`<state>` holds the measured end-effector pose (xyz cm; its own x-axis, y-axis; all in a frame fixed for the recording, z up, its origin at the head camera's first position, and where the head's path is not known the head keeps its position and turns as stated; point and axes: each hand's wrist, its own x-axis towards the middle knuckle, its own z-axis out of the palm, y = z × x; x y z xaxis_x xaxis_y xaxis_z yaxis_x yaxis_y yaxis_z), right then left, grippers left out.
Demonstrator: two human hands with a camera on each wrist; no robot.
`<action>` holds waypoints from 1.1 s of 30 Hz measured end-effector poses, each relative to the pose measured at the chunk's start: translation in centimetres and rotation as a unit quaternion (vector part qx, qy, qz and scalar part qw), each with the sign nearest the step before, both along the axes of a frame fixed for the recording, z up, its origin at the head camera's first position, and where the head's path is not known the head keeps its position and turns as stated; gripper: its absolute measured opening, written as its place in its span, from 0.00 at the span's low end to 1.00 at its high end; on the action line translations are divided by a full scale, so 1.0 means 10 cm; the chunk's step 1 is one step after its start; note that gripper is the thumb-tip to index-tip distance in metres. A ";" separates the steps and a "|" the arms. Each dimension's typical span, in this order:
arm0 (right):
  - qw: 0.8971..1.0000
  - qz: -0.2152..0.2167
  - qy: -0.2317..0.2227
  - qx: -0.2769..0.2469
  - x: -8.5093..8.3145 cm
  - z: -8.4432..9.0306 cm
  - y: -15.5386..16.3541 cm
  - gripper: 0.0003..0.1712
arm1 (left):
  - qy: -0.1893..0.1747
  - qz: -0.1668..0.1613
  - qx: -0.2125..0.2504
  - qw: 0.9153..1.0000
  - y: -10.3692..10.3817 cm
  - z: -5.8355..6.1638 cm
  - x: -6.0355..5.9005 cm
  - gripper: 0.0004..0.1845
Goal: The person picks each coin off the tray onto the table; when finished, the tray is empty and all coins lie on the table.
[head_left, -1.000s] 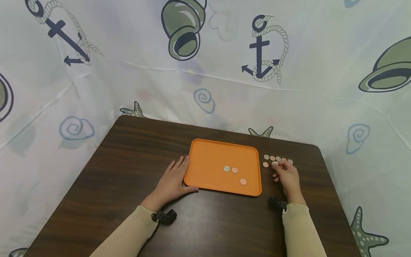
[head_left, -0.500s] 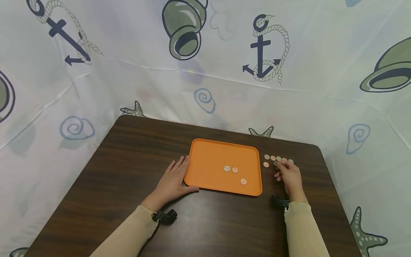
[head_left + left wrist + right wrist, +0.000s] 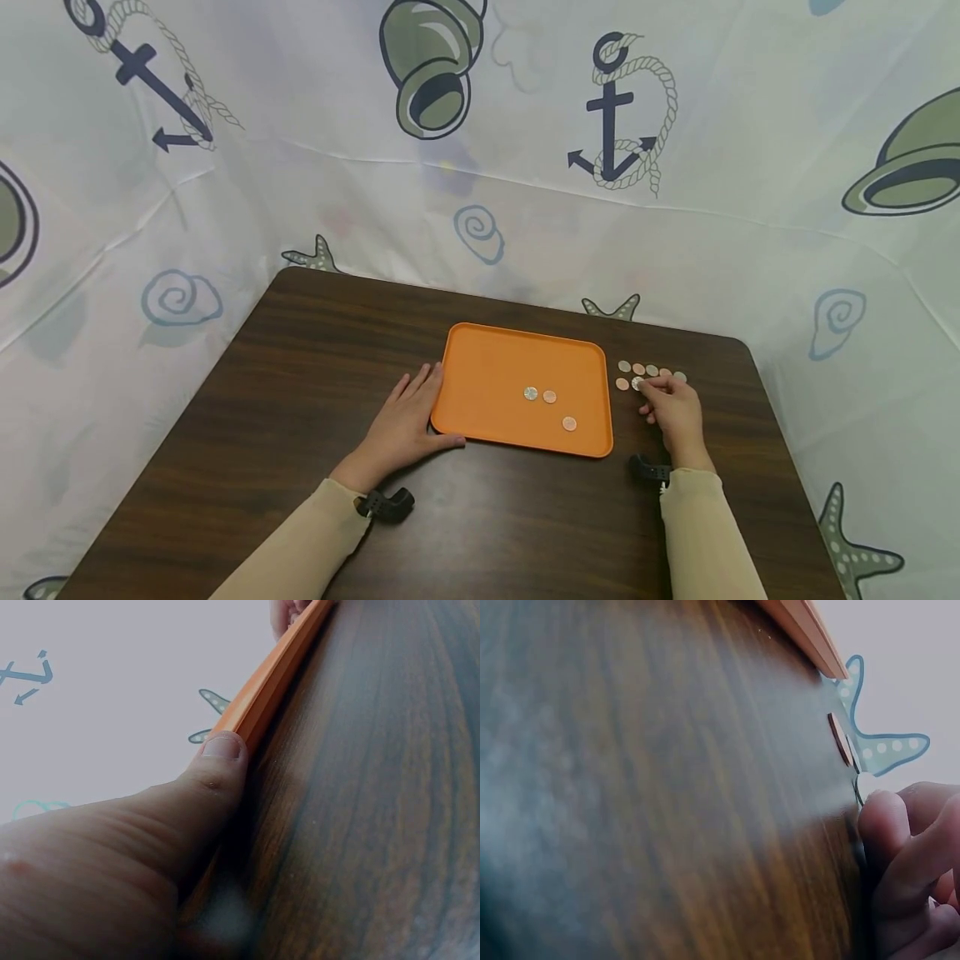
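An orange tray (image 3: 487,367) lies in the middle of the dark wooden table (image 3: 300,375). It holds a silver coin (image 3: 531,393) and two copper coins (image 3: 550,397) (image 3: 569,423). My left hand (image 3: 408,408) lies flat on the table against the tray's left rim (image 3: 277,679), with the thumb (image 3: 217,761) touching its edge. Right of the tray lie several loose coins (image 3: 638,368) in two short rows. My right hand (image 3: 651,390) rests there with curled fingers (image 3: 885,825), and its fingertips pinch a silver coin (image 3: 637,383) (image 3: 861,785) that lies on the table.
A white curtain (image 3: 480,192) printed with anchors, shells and starfish hangs close behind and beside the table. The table's right edge (image 3: 765,392) is near the loose coins. Black wrist camera mounts (image 3: 386,504) sit on both beige sleeves.
My right fingertips have shifted slightly at the loose coins, and the silver coin under them now shows a little further left. The left hand and the tray have not moved.
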<state>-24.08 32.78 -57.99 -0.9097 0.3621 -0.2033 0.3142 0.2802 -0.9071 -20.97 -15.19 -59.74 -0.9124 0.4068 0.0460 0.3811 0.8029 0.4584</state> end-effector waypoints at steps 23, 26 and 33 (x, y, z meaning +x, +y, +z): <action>0.998 -0.006 -0.012 -0.057 0.02 0.00 0.00 0.13 | 0.006 -0.001 -0.008 1.000 -0.02 -0.02 0.00 0.72; 0.996 -0.004 -0.023 -0.091 0.06 0.07 0.01 0.11 | 0.006 -0.003 -0.005 1.000 -0.01 -0.03 0.00 0.72; 0.996 0.069 -0.037 -0.045 0.12 0.36 -0.12 0.22 | 0.006 -0.004 -0.001 1.000 -0.01 -0.04 0.00 0.72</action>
<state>-22.84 31.56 -54.40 -0.9310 0.2126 -0.2968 0.3447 0.2443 -0.9064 -20.95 -15.26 -60.10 -0.9081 0.4150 0.0560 0.3937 0.8004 0.4520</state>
